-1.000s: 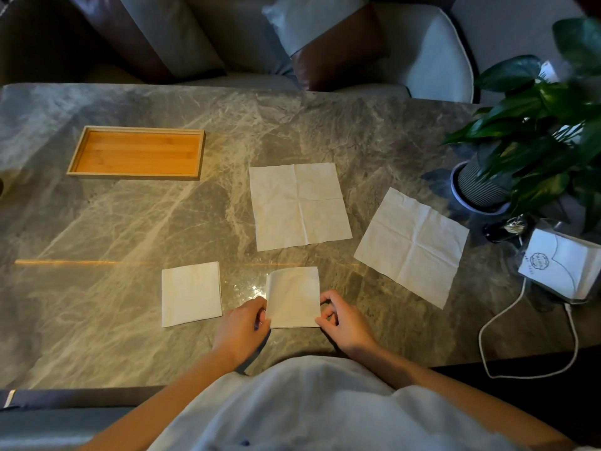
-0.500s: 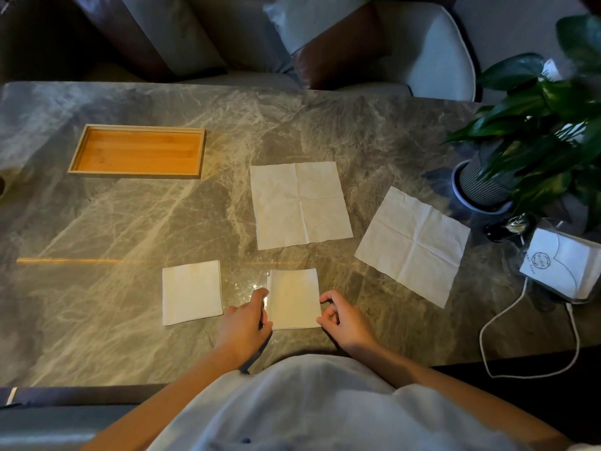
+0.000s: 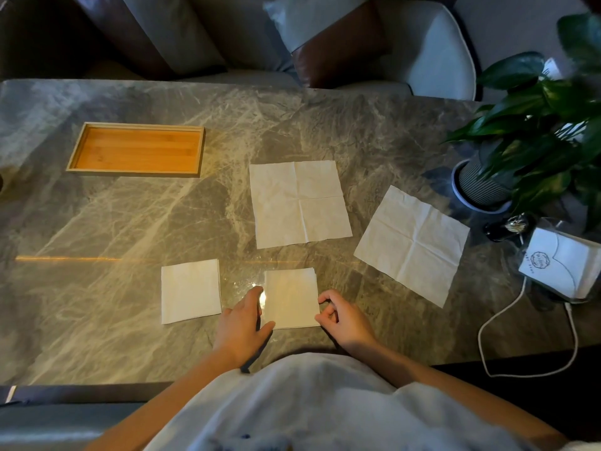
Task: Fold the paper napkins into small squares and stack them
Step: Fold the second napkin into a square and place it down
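Observation:
A folded square napkin [image 3: 292, 297] lies flat on the marble table near its front edge, between my hands. My left hand [image 3: 242, 323] rests at the napkin's left edge, fingers spread, thumb touching the near left corner. My right hand [image 3: 343, 320] sits just right of it, fingers curled loosely, holding nothing. A second folded napkin [image 3: 191, 290] lies to the left. Two unfolded napkins lie farther back: one in the middle [image 3: 299, 203], one tilted at the right [image 3: 411, 244].
A shallow wooden tray [image 3: 78, 154] sits at the back left. A potted plant [image 3: 487, 187], a small dark object [image 3: 507, 226], a white device [image 3: 562, 262] and its white cable [image 3: 487, 327] crowd the right edge. Chairs stand beyond the far side.
My left hand has opened and slid up along the napkin's left edge. My right hand has drawn slightly off the right edge. The napkin stays put.

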Demonstrator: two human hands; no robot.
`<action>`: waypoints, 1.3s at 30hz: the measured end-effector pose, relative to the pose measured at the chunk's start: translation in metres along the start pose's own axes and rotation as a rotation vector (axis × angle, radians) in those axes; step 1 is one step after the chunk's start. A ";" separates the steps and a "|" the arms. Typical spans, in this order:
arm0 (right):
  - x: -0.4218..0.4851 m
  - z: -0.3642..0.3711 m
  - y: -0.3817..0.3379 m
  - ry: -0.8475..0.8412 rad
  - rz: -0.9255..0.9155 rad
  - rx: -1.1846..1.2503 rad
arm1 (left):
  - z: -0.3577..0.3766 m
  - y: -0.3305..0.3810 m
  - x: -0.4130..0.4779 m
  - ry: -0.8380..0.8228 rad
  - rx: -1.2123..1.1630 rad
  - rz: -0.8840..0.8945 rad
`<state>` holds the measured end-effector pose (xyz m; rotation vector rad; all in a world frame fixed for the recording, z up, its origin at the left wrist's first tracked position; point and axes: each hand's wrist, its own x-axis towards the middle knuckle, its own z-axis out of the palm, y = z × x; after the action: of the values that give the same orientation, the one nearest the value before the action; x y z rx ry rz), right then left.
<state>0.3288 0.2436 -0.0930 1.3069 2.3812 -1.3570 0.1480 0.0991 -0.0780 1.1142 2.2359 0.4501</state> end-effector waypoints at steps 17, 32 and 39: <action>0.020 0.014 -0.055 -0.066 -0.394 -0.818 | 0.016 0.012 0.021 -0.140 0.635 0.282; 0.039 -0.019 -0.013 -0.264 -0.381 -0.804 | -0.002 -0.023 0.027 -0.276 0.719 0.289; 0.038 -0.020 -0.014 -0.267 -0.362 -0.761 | -0.002 -0.019 0.026 -0.268 0.711 0.269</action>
<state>0.3004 0.2793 -0.0895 0.4801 2.5892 -0.4948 0.1227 0.1091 -0.0959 1.7202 2.0475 -0.4190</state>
